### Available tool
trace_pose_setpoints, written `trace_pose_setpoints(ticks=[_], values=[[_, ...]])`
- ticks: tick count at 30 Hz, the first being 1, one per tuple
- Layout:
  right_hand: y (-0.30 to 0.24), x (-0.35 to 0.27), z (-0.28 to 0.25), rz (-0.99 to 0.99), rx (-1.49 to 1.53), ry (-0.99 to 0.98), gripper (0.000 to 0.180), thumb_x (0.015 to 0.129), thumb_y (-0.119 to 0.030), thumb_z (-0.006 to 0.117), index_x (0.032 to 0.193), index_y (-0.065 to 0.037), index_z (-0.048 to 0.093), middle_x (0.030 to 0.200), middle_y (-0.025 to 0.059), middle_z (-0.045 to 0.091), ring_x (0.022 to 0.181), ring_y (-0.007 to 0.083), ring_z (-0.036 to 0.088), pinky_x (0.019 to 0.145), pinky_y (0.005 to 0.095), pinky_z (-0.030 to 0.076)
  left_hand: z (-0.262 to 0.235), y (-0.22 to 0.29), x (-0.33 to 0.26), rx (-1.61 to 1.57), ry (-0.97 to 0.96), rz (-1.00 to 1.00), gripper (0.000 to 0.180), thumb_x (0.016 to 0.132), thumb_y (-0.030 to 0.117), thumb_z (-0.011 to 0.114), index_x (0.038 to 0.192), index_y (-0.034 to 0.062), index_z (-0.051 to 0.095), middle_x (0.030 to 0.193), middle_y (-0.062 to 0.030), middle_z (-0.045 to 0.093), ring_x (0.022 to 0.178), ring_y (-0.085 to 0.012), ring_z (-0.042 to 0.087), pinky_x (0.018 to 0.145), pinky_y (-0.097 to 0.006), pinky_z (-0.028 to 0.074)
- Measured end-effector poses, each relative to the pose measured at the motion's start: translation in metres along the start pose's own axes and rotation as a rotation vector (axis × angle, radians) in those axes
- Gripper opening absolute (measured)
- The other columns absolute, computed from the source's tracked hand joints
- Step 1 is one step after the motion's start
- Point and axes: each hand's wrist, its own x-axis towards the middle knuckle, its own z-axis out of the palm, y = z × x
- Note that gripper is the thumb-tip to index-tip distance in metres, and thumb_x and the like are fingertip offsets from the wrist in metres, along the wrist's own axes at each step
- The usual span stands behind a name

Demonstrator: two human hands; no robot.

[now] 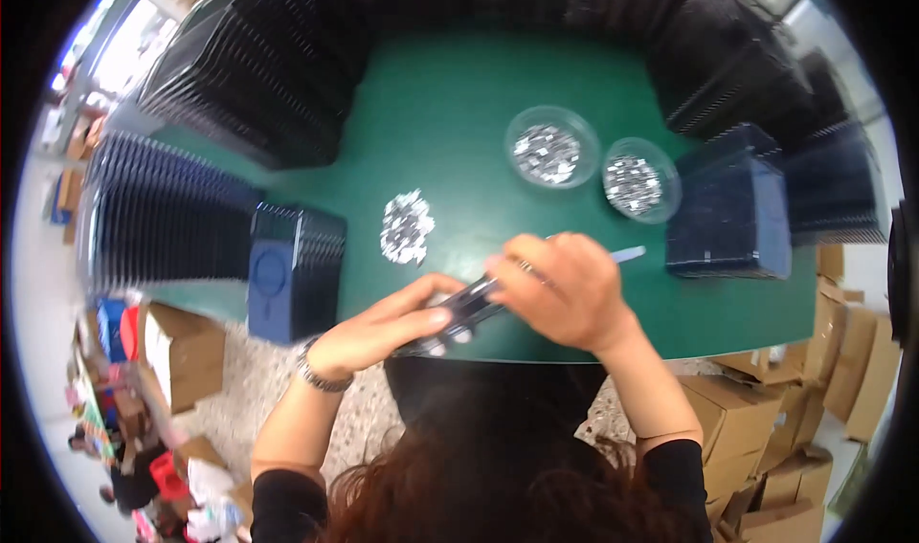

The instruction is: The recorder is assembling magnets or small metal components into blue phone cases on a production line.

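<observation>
Low over the front edge of the table, my left hand (383, 328) grips a dark, glossy phone case (469, 306), thumb on top, tilted so that mostly its edge shows. My right hand (567, 289) is closed at the case's upper end, its fingertips against it. Out of the right fist, on its far side, sticks the pale end of a slim pen-like tool (629, 254); the rest of it is hidden. Beyond my left hand lies a loose heap of small silvery pieces (407, 227). Two clear round dishes (514, 165) (674, 201) hold more of these pieces.
Tall stacks of dark phone cases (172, 218) line the left, back and right of the green table (459, 93). Shorter stacks stand nearer, one at left (271, 289) and one at right (732, 222). Cardboard boxes (732, 414) sit on the floor at both sides.
</observation>
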Motion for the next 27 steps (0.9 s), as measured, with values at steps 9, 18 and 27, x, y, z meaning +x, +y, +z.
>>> trace_pose_setpoints(ticks=[9,18,27], values=[[0.037,-0.027,0.010,0.263,0.184,0.154,0.038,0.089,-0.010,0.080,0.124,-0.002,0.069,0.101,0.0104,0.072,0.075,0.0265,0.063,0.062,0.0387,0.051,0.036,0.019,-0.010,0.245,0.271,-0.011,0.062,0.103,0.034,0.062,0.153,0.0035,0.040,0.136,-0.0079,0.060,0.117,-0.0134,0.056,0.100,-0.030,0.045],[0.054,-0.061,0.025,0.426,0.153,-0.095,0.017,0.092,-0.010,0.076,0.107,-0.002,0.072,0.086,0.0094,0.069,0.076,0.0272,0.067,0.065,0.0393,0.053,0.054,0.040,-0.011,0.188,0.344,0.011,0.073,0.098,0.032,0.070,0.156,0.0049,0.035,0.132,-0.0078,0.056,0.117,-0.0139,0.053,0.101,-0.030,0.043],[0.054,-0.065,0.026,0.528,0.190,-0.081,0.014,0.092,-0.007,0.075,0.105,-0.001,0.072,0.085,0.0112,0.068,0.076,0.0303,0.067,0.066,0.0406,0.052,0.008,0.021,-0.058,1.053,1.325,0.302,0.070,0.090,0.030,0.082,0.144,0.0005,0.050,0.127,-0.0209,0.061,0.120,-0.0348,0.060,0.105,-0.043,0.047]])
